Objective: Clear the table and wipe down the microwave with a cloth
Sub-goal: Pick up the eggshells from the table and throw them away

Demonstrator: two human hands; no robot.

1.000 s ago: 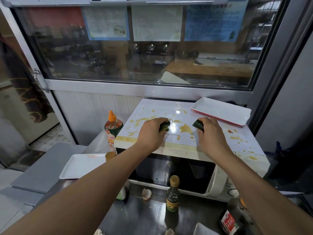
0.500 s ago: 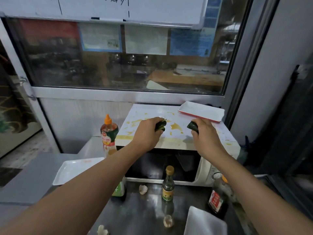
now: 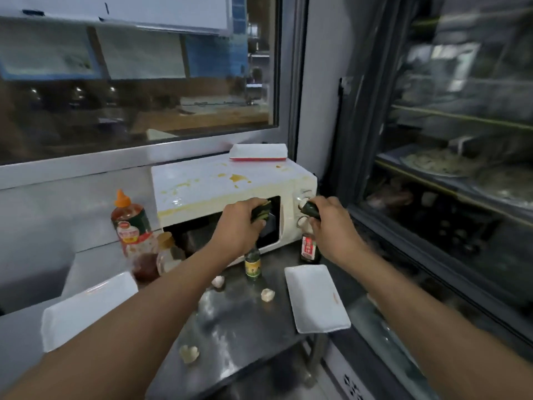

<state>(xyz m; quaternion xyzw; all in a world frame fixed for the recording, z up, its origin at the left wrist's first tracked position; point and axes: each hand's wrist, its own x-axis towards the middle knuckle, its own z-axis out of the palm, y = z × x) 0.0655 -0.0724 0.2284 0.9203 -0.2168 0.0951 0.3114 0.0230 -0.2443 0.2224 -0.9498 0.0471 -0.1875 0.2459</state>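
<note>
A cream microwave [image 3: 202,183] stands on the steel table [image 3: 230,327], its top smeared with yellow-brown stains. My left hand [image 3: 239,223] grips a dark green piece [image 3: 262,212] in front of the microwave door. My right hand [image 3: 331,223] grips another dark green piece [image 3: 310,209] in front of the microwave's control knobs. Both hands are held in the air below the level of the microwave's top. No cloth is in view.
A red-edged white tray [image 3: 258,152] lies on the microwave's back right. White trays [image 3: 315,298] [image 3: 86,307], an orange-capped sauce bottle [image 3: 131,223], two small bottles [image 3: 253,264] [image 3: 309,249] and several garlic pieces [image 3: 267,294] sit on the table. A glass-fronted fridge [image 3: 447,168] stands right.
Both hands have lifted the green pieces off the microwave's top and come down and toward me in front of its door. My view has swung to the right.
</note>
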